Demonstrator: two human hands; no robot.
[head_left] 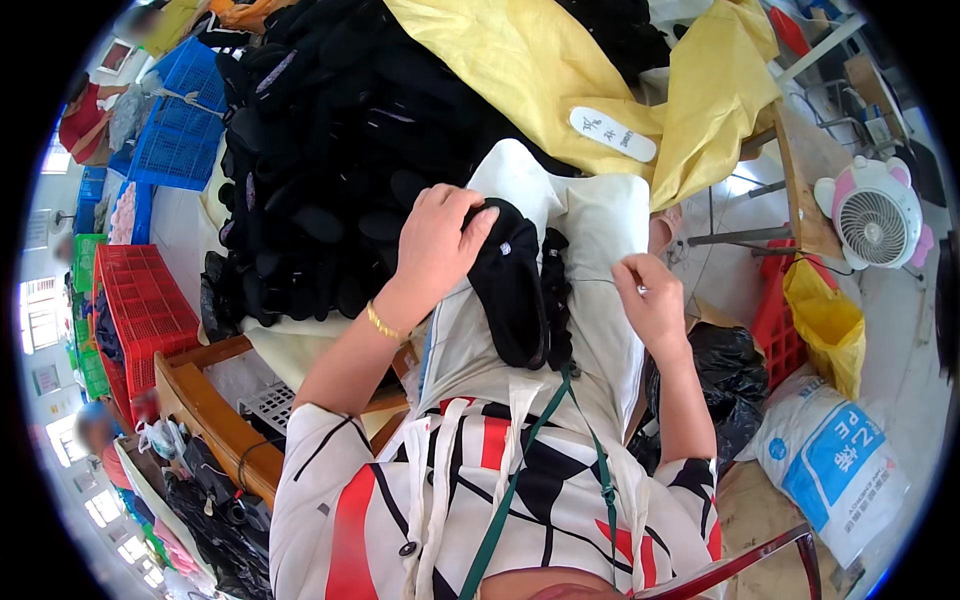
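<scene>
My left hand [440, 243] is closed round one end of a black cloth shoe [512, 300], which lies over the pale cloth [605, 235] across my lap. The thumb presses on the shoe near a small white mark. To the right, apart from the shoe, my right hand [655, 303] is raised with thumb and fingers pinched together. A small shiny spot shows at its fingers, and a thin dark line runs toward it from the shoe. Beside the shoe lies a dark, bunched strip [556, 290], touching the lower end of a green cord [540, 425] from my neck.
A large heap of black shoes [330, 150] rises ahead to the left. Yellow sacking [520, 60] carries a white insole [612, 134]. Blue [180, 130] and red crates [150, 300] stand left; a fan [875, 225], black bag [715, 390] and white sack [835, 465] stand right.
</scene>
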